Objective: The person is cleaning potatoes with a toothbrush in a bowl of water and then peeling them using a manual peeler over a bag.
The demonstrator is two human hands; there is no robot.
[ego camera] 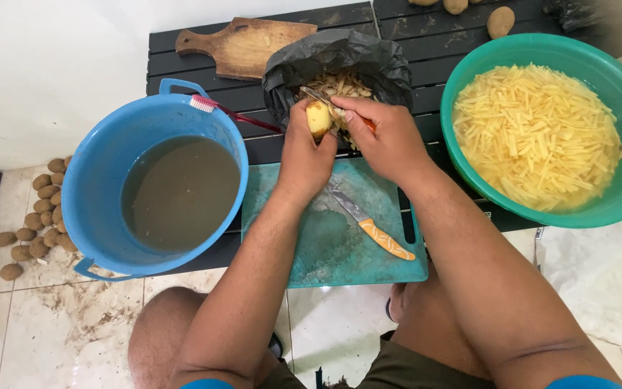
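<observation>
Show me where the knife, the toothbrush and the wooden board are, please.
Knife (pixel 373 230): head view, where blade meets orange handle.
Toothbrush (pixel 203 103): head view, on its bristled head at the blue tub's rim.
Wooden board (pixel 253 47): head view, middle of its face.

small half-peeled yellow potato (pixel 317 117) | upright over black peel bag | slim metal peeler (pixel 323 98) | blade against potato top

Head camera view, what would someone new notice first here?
Probably the two hands at centre: the left hand holds a half-peeled potato over a black bag of peelings, while the right hand works a peeler on it. Next, the green bowl heaped with pale yellow potato sticks at right, and the blue tub of murky water at left. An orange-handled knife lies on the teal cutting board.
</observation>
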